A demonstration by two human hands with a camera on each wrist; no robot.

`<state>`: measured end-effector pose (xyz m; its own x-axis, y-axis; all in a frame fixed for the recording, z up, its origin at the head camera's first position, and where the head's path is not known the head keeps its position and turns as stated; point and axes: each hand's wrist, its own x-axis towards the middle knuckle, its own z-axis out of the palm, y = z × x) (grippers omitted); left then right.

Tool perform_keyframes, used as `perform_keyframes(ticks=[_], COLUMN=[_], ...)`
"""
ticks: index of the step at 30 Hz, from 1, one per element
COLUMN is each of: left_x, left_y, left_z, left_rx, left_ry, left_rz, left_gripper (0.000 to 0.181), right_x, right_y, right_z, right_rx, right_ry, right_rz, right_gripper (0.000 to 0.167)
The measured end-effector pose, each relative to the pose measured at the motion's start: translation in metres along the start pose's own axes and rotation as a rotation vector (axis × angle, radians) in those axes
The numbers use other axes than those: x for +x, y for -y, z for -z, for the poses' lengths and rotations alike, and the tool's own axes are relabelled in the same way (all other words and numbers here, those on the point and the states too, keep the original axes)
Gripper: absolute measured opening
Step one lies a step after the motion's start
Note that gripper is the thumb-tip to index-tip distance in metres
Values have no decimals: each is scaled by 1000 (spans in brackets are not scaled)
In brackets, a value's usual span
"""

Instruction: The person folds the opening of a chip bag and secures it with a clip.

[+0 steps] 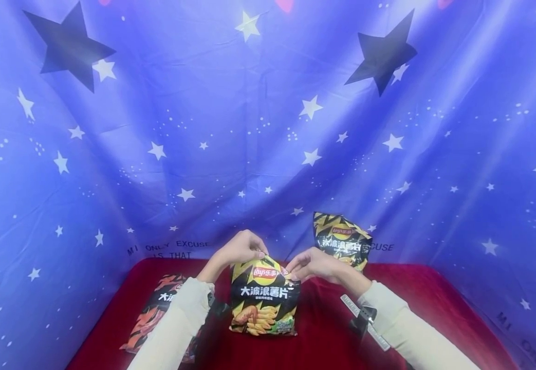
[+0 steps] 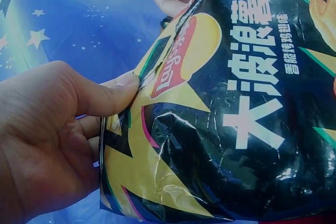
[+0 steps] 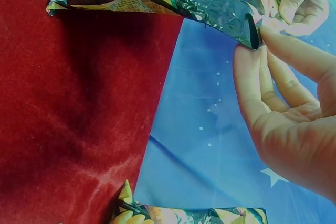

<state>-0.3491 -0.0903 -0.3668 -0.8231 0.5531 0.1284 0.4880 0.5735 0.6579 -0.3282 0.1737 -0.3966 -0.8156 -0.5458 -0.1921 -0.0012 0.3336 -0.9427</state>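
Note:
A black and yellow chip bag (image 1: 264, 298) is held upright over the red cloth between both hands. The left hand (image 1: 244, 246) pinches its top edge; in the left wrist view the thumb of the left hand (image 2: 58, 124) presses on the front of the bag (image 2: 210, 124). At the upper right corner, the right hand (image 1: 316, 266) pinches the bag; the right wrist view shows the right hand (image 3: 294, 103) with its thumb and fingertips at the corner of the bag (image 3: 210, 3).
A second black and yellow bag (image 1: 342, 241) stands at the back right. An orange and black bag (image 1: 149, 318) lies at the left, partly behind the left sleeve. The red cloth (image 1: 416, 308) covers the table, and a blue star-printed curtain (image 1: 249, 103) hangs behind.

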Motion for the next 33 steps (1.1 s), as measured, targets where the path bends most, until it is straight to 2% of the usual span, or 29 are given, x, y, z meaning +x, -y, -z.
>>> perform_keyframes(ticks=[8, 14, 28, 33], left_x=[-1, -2, -2, -2], left_y=[2, 4, 3, 2], left_z=[-1, -1, -2, -3], left_rx=[-3, -15, 12, 6], left_ry=[7, 9, -19, -28], left_rz=[5, 9, -11, 2], left_gripper=[8, 9, 9, 9], right_x=[-2, -8, -37, -48], right_y=[2, 9, 18, 16], right_z=[2, 15, 59, 70], right_rx=[-24, -70, -293, -423], right_ry=[-6, -25, -115, -164], right_rz=[12, 29, 16, 31], right_gripper=[28, 32, 33, 29])
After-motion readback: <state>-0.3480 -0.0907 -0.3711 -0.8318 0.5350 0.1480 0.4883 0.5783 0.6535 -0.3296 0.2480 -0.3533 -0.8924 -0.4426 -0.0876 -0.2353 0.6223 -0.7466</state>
